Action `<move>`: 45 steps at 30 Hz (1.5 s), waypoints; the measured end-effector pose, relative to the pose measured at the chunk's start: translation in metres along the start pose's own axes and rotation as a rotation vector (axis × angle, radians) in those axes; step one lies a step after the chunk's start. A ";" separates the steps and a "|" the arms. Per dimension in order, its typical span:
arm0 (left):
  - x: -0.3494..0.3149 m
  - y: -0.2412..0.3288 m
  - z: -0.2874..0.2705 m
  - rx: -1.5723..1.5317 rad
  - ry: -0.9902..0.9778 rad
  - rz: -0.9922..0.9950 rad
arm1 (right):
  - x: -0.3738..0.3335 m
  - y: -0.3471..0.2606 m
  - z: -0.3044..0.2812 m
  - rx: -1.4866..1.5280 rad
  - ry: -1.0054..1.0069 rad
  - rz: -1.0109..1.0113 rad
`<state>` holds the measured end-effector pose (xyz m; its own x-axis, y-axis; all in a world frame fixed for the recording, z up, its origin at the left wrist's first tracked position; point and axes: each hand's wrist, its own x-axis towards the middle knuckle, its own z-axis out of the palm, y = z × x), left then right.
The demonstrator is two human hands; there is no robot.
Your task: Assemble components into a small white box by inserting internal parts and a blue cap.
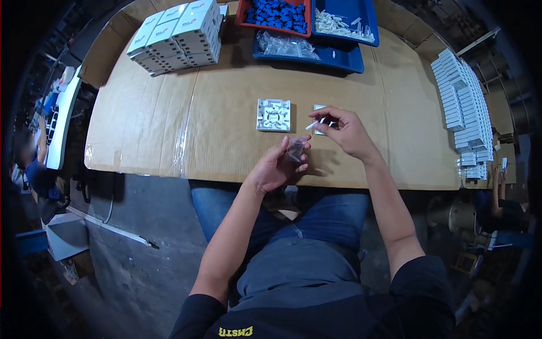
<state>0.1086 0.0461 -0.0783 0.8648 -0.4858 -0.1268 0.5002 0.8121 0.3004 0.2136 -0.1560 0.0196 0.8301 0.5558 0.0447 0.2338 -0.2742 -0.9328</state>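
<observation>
My left hand point(278, 164) holds a small clear plastic bag point(294, 150) between thumb and fingers, near the table's front edge. Just right of it my right hand point(345, 131) pinches a small white plastic piece point(312, 125) at its fingertips. Partly hidden under that hand lies a white flat part point(319, 107). A square white plastic base point(274, 114) with ribs inside lies on the cardboard to the left of my right hand.
The table point(169, 130) is covered in brown cardboard. White boxes point(178, 35) are stacked at the back left and more white boxes point(462, 104) at the right. A red bin point(275, 14) of blue parts and blue trays point(339, 35) stand at the back. Other people sit at both far sides.
</observation>
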 end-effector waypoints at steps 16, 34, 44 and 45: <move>-0.014 -0.007 0.008 0.250 0.057 0.030 | -0.003 -0.038 0.013 -0.333 -0.439 0.019; -0.017 -0.001 0.005 0.186 -0.008 0.051 | -0.003 -0.027 0.021 -0.116 -0.656 0.095; -0.011 -0.010 -0.009 0.225 -0.082 0.019 | -0.006 -0.031 0.029 -0.294 -0.801 0.189; -0.012 -0.011 -0.005 0.242 -0.049 0.030 | -0.006 -0.035 0.031 -0.207 -0.788 0.256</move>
<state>0.0932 0.0445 -0.0852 0.8730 -0.4827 -0.0697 0.4445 0.7285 0.5213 0.1846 -0.1256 0.0405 0.2935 0.8196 -0.4920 0.2384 -0.5612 -0.7926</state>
